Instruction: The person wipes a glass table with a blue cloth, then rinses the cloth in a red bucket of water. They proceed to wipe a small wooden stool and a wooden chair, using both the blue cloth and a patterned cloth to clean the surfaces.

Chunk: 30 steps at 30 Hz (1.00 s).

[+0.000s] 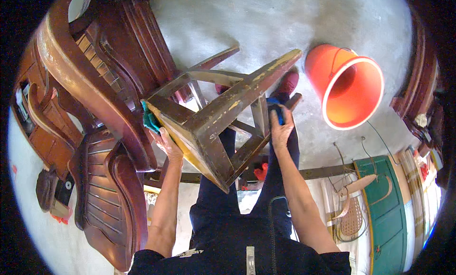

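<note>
A worn dark wooden stool (221, 111) is tilted on its side before me, its seat turned toward my left side and its legs pointing up and right. Its paint is chipped, with pale patches on one leg. My left hand (167, 143) is at the seat's edge, holding a green cloth (151, 120) against the upper corner. My right hand (282, 127) grips a blue thing (278, 112), perhaps a cloth, beside the lower leg and rung; its far side is hidden by the fingers.
An orange-red bucket (343, 89) leans on the concrete floor at the right. Wooden armchairs (103, 189) with curved arms crowd the left. A green door panel (383, 214) and a cane-seated metal frame (351, 218) are at lower right.
</note>
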{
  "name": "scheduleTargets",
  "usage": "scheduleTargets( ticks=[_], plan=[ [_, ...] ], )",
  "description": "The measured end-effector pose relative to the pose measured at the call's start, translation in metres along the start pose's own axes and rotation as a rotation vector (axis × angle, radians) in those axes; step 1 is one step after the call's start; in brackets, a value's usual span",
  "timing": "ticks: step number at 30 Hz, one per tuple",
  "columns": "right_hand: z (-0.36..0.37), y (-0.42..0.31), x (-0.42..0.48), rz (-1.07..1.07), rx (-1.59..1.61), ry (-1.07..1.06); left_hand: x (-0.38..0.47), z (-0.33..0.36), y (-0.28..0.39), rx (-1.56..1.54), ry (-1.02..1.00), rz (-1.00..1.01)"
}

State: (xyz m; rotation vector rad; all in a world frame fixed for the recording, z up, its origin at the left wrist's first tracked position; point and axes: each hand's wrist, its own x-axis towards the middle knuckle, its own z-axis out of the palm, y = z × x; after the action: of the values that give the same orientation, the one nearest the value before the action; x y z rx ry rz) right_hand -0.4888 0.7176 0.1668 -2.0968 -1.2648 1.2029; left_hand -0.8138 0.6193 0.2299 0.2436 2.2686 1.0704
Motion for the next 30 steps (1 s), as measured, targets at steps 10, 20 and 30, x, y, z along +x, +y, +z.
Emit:
scheduleTargets(
  ticks=[10, 20, 30],
  plan=[
    [-0.035, 0.09, 0.093, 0.022, -0.224, -0.436, -0.004, 0.011, 0.027, -0.024, -0.065, 0.003],
    [-0.065, -0.099, -0.049, -0.156, -0.051, -0.481, -0.022, 0.023, 0.048, -0.111, -0.049, -0.089],
    [-0.037, -0.125, -0.071, -0.093, 0.025, -0.883, -0.107, 0.042, 0.108, 0.323, -0.104, 0.263]
  ],
)
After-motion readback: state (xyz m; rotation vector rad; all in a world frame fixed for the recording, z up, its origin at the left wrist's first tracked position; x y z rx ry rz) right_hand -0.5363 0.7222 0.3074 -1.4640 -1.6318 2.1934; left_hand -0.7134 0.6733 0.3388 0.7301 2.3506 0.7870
